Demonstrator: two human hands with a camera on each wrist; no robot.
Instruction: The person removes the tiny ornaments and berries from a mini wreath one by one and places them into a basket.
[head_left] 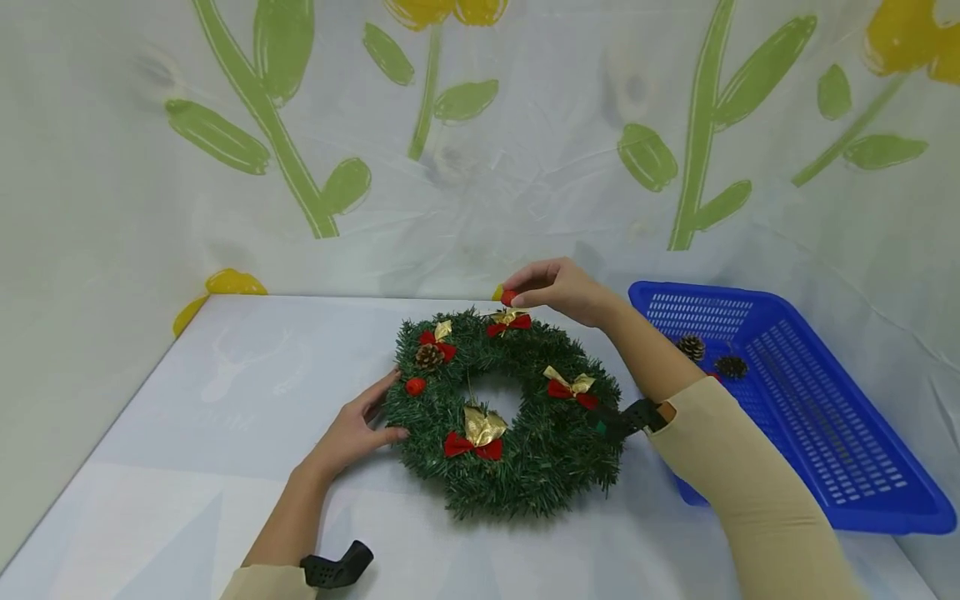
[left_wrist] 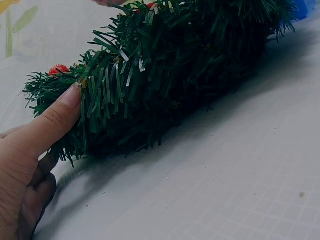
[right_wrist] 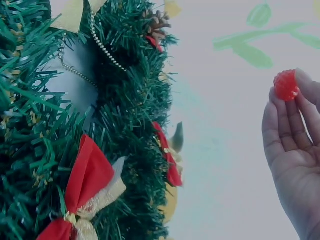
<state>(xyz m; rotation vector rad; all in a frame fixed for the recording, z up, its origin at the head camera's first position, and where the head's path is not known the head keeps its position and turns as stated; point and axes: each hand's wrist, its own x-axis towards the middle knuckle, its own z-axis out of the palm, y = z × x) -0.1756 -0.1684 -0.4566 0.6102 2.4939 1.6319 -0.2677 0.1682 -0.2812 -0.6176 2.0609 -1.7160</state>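
A green artificial wreath [head_left: 525, 475] lies on the table, trimmed with several red-and-gold bows [head_left: 474, 446]. On its left part sit a pine cone [head_left: 429, 357] and a red berry [head_left: 415, 387]. My left hand [head_left: 352, 432] holds the wreath's left edge, thumb on the greenery and fingers lower down, partly hidden by the branches. Between thumb and fingertips, my right hand [head_left: 566, 289] pinches another red berry [right_wrist: 286, 85]. That berry is just above the bow [head_left: 510, 322] at the wreath's far side. A beaded gold string [right_wrist: 105, 47] shows near the wreath's centre hole.
To the right stands a blue plastic basket [head_left: 888, 518], partly behind my right forearm. Inside it are pine cones [head_left: 731, 367]. A white wall covering [head_left: 525, 208] with painted plants rises behind the table [head_left: 187, 433].
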